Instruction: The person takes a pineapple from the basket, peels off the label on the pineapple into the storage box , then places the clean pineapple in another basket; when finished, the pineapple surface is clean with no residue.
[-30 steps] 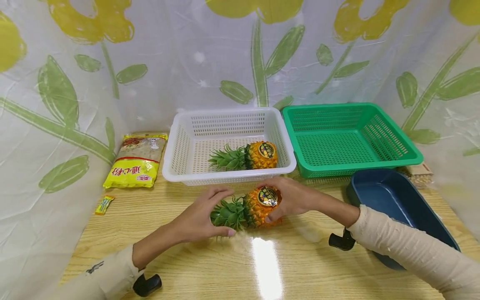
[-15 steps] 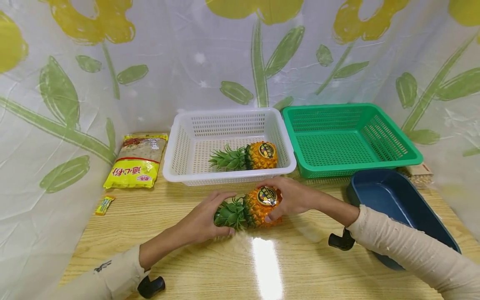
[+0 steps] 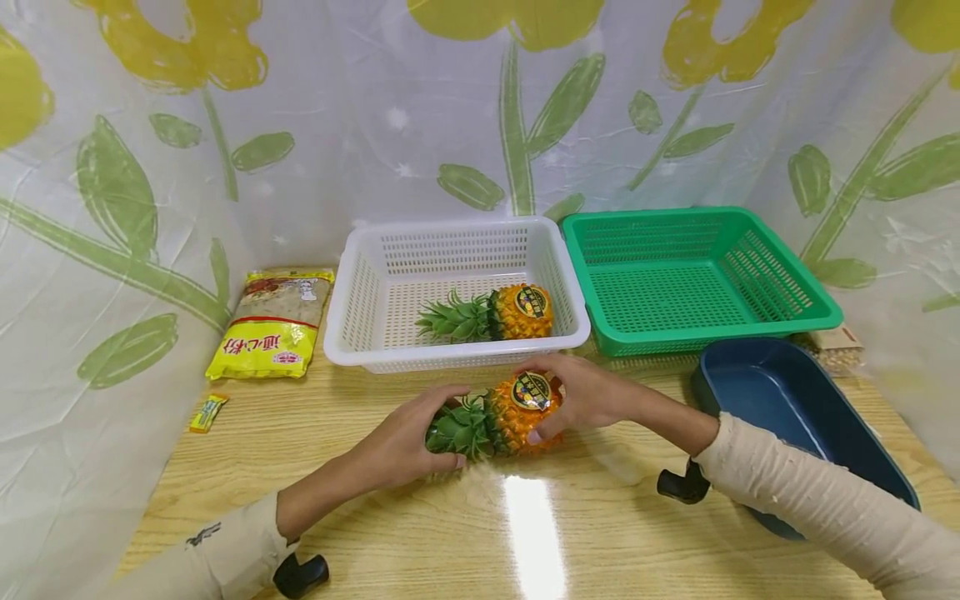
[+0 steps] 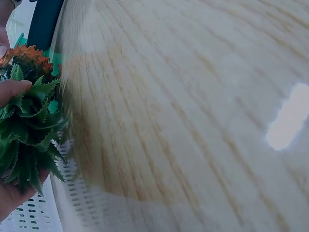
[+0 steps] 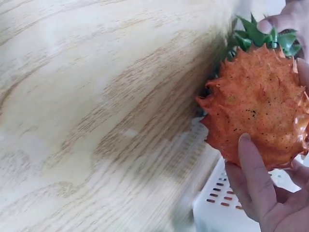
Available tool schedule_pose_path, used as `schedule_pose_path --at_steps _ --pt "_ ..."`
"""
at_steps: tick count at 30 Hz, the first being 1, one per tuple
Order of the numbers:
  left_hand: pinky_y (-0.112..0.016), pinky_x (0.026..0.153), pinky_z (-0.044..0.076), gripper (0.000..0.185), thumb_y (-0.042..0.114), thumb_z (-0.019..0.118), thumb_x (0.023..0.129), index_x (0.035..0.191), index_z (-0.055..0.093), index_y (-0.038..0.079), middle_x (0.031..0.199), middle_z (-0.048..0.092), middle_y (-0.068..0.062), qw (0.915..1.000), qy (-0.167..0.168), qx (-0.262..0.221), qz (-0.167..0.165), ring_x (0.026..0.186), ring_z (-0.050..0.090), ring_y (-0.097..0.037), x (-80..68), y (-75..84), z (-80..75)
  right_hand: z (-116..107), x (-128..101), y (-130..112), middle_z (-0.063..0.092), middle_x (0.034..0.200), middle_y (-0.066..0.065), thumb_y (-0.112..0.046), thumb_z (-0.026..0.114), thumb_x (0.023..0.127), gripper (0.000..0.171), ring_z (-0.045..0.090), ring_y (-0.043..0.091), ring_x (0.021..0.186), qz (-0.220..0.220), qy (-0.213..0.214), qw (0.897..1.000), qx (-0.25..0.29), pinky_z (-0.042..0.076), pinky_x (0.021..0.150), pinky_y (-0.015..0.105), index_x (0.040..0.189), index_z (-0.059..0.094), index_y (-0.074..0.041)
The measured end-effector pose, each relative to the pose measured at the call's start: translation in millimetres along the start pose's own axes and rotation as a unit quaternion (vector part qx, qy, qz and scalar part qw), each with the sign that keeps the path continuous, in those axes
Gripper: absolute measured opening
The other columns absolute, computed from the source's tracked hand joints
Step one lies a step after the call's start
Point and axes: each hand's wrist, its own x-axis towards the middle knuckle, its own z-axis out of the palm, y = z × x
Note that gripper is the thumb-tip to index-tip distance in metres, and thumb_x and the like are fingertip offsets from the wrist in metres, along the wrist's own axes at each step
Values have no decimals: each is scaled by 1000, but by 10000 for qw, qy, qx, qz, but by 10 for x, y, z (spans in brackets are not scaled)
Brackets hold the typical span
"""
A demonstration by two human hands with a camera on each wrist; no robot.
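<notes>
A wooden counter (image 3: 375,533) carries a white basket (image 3: 360,300), a green basket (image 3: 787,292) beside it and a blue tub (image 3: 840,400). In the white basket lies one pineapple (image 3: 517,310). Just in front of that basket a second pineapple (image 3: 517,404) lies sideways: the right hand (image 3: 588,396) has its grip curled round the orange fruit, and the left hand (image 3: 405,442) has its grip closed on the green crown (image 4: 29,130). A yellow packet (image 3: 273,321) lies at far left.
</notes>
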Motion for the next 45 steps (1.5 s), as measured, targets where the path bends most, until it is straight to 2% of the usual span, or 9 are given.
schedule_pose_path --at_steps 3,7,13,19,26,29,35,41,45 --pt "-57 107 44 89 27 87 78 152 40 17 152 48 -6 10000 -18 -26 -19 134 51 -32 0 3 -1 2 -19 24 57 138 9 -44 88 75 90 57 26 116 -85 80 9998 168 51 94 39 147 48 -7" --pt "-58 107 44 88 27 87 78 153 40 18 153 47 -7 10000 -29 -10 -8 134 51 -33 -4 15 -5 6 -37 63 56 143 10 -41 80 85 76 55 29 127 -307 234 9989 252 48 102 44 145 49 -5" --pt "-58 108 43 87 26 87 79 152 40 16 153 47 -8 10000 -28 36 12 135 50 -35 -9 38 -9 12 -45 96 61 136 11 -40 66 97 57 60 29 122 -374 360 9986 123 50 101 47 140 56 -4" --pt "-57 108 43 88 25 88 78 152 41 14 152 48 -8 9999 -15 99 68 135 50 -34 -11 24 10 38 -77 83 62 137 10 -43 67 96 57 64 30 116 -170 513 9983 215 51 99 51 139 59 -8" --pt "-57 108 43 88 25 88 78 152 41 15 152 48 -7 9999 0 94 49 135 51 -33 -6 24 8 32 -77 85 68 127 9 -31 77 90 45 66 28 107 -483 903 9934 524 54 94 50 128 68 -8" --pt "-57 108 42 88 24 88 78 152 40 15 152 48 -7 10000 -3 85 35 135 50 -33 -4 28 4 18 -83 71 68 125 9 -30 80 87 42 67 28 104 -467 966 9919 678 55 91 50 124 70 -10" --pt "-57 108 43 87 24 87 79 152 40 14 153 48 -8 10000 -25 79 38 135 50 -34 -5 28 6 11 -103 59 70 121 11 -30 78 89 42 68 30 106 -415 949 9924 659 56 91 46 123 70 -6" --pt "-56 107 44 86 24 87 79 152 40 14 151 49 -7 9999 -37 117 64 134 52 -32 -6 19 10 14 -127 49 71 120 8 -32 74 93 36 68 28 107 -415 1005 9930 461 54 94 47 120 71 -8" --pt "-56 106 45 87 24 87 79 152 40 15 150 50 -7 9999 -46 132 25 133 52 -32 -6 21 5 17 -141 49 70 119 7 -29 77 90 34 67 27 106 -463 1102 9915 507 54 92 48 117 72 -9"
